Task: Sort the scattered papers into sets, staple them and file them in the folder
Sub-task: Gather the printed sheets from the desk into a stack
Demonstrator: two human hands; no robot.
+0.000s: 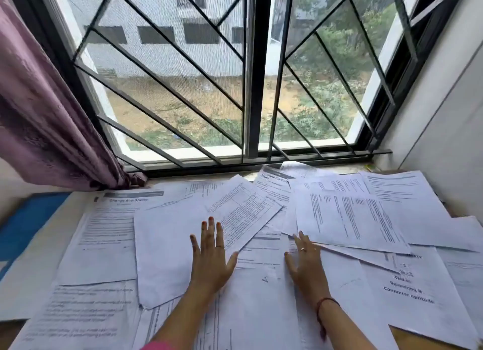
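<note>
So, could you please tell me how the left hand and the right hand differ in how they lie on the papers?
The left hand lies fully in view with fingers spread on a blank sheet; the right hand has its fingertips tucked under the edge of a printed sheet. The right wrist wears a red thread; the left wrist is bare. Both are flat, palm down, each with a ring.
</note>
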